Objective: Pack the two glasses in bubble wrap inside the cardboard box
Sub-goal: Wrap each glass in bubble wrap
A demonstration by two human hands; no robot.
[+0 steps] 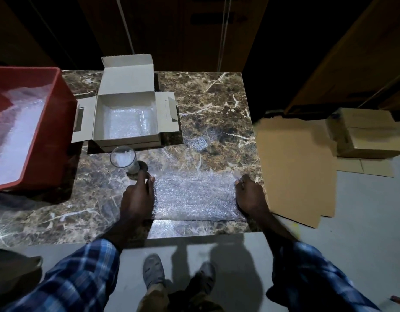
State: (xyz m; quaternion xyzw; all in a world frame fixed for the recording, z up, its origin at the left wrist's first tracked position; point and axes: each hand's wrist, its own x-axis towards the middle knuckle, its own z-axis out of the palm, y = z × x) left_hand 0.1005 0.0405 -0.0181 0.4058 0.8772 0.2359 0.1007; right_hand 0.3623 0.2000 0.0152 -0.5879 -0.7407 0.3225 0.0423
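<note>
A sheet of bubble wrap (194,194) lies flat on the marble table (217,104) near its front edge. My left hand (138,197) pinches the sheet's far left corner, and my right hand (250,194) holds its right edge with curled fingers. A clear empty glass (123,159) stands upright just beyond my left fingers, apart from the sheet. The open cardboard box (127,102) sits behind the glass. It is lined with bubble wrap, and what looks like a second glass (146,120) lies at its right side.
A red plastic bin (57,122) with more bubble wrap fills the table's left end. Flat cardboard sheets (296,165) lean off the table's right edge, with folded boxes (365,134) on the floor beyond. My feet stand under the front edge.
</note>
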